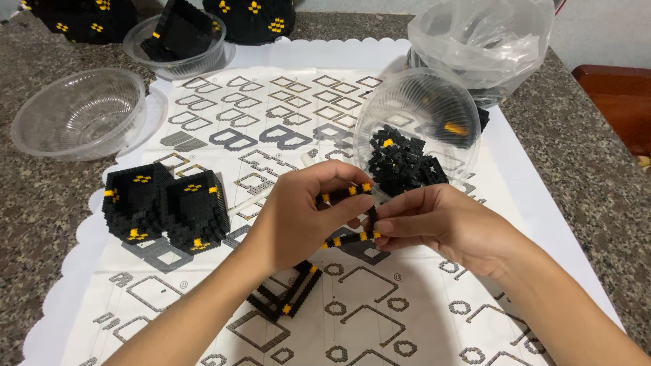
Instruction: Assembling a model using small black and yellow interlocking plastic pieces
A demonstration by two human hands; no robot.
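Black-and-yellow brick frame [347, 215] pinched between left hand [298, 217] and right hand [441, 224] over white instruction sheet [380, 298].

My fingers [352, 210] hide most of the frame [346, 193], top cubes [251, 17] cropped, brown chair [620, 102] cut off right

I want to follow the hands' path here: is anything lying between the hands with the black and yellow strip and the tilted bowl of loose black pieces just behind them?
Nothing visible does. The left hand and right hand hold the black and yellow strip right in front of the tilted clear bowl; only the printed sheet lies between them.
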